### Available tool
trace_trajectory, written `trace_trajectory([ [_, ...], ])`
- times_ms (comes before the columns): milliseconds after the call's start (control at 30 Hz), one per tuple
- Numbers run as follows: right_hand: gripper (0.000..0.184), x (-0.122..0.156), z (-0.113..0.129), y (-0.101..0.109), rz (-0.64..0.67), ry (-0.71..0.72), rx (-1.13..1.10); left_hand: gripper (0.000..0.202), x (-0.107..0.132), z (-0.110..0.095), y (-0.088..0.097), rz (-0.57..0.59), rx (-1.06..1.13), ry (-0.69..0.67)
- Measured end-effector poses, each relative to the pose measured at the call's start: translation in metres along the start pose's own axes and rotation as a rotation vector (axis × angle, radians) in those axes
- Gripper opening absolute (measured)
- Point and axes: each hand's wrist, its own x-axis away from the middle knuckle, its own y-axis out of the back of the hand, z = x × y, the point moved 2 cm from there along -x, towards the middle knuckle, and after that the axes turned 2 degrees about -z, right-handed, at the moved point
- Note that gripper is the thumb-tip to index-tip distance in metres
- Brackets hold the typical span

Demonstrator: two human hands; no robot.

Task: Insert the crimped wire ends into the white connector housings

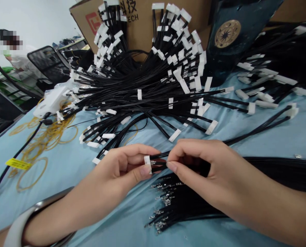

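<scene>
Between its thumb and fingers, my left hand [128,168] grips a small white connector housing [147,164], held upright just above the cloth. Black wires run from the housing's right side toward my right hand [196,164], whose thumb and forefinger pinch black wires [160,167] close to the connector. Shiny metal terminals show in the gap between the two hands. Whether those terminals sit inside the housing I cannot tell. Under my right hand lies a thick bundle of loose black wires [191,206] with bare metal terminals at their left ends.
A big heap of black cables [132,80] with white connectors lies behind my hands, before a cardboard box [140,41]. Yellow rubber bands [43,137] are scattered left. A dark blue bag [227,55] and more cables stand at back right. A person [21,61] sits far left.
</scene>
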Motion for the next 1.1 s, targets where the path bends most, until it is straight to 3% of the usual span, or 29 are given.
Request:
trace_trajectory([
  [400,0.02,-0.0007,0.0023,0.0007,-0.016,-0.006,-0.022,0.011,0.0016,-0.0005,-0.0002,0.023,0.108,0.038],
  [833,0.021,-0.0027,0.0016,0.0007,0.014,0.013,0.022,0.019,0.0001,0.0025,0.0017,-0.028,-0.062,-0.075],
  [1100,0.021,-0.0027,0.0022,0.0021,0.013,-0.033,-0.083,0.014,-0.0002,0.0019,-0.0013,-0.044,-0.111,-0.088],
])
